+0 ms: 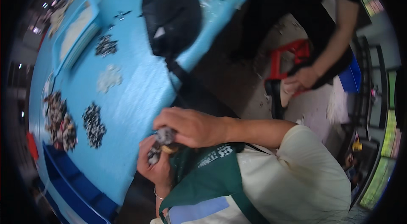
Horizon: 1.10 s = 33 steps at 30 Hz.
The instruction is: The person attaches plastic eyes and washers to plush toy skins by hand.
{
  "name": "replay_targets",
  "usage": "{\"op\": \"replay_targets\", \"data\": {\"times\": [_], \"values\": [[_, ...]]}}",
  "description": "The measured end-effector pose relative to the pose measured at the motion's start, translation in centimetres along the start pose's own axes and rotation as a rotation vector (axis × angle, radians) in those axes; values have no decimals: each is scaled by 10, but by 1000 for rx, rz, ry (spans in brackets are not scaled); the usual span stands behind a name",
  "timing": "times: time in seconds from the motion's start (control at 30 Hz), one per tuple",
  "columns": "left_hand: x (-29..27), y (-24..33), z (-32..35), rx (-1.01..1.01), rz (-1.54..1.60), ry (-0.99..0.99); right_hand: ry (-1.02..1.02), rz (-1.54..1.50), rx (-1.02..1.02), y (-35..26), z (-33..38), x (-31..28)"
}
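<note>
Your right grip (186, 126) is closed on a grey clump (165, 136), your left grip (154, 166) seemingly around its lower end, beside the table's (135, 92) edge, before the green apron (212, 177). Steady one hand while the other works, so nothing drops. Its long axis seems to slant from upper right to lower left; blur hides which end leads.

Light-blue table (127, 116), littered grey floor (253, 104), bright greenish windows (375, 188) at right
</note>
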<state>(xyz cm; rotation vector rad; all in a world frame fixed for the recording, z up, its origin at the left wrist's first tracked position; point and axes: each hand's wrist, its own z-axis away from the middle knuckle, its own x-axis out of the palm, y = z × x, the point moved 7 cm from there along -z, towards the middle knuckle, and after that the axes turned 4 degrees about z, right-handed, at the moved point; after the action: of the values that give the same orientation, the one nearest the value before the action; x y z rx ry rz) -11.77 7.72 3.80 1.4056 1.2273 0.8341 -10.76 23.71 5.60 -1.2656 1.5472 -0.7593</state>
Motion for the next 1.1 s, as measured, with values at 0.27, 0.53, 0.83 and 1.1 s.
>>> {"op": "replay_targets", "data": {"times": [0.27, 0.53, 0.83, 1.1], "values": [[0, -15, 3, -343, 169, 13, 71, -34, -134, 5, 15, 9], [-5, -15, 11, -351, 310, 40, 85, -49, -136, 6, 14, 14], [-6, -6, 8, -91, -27, -42, -36, -78, -116, 9, 12, 20], [5, -8, -4, 183, -129, -38, -26, -46, -104, 12, 2, 19]]}}
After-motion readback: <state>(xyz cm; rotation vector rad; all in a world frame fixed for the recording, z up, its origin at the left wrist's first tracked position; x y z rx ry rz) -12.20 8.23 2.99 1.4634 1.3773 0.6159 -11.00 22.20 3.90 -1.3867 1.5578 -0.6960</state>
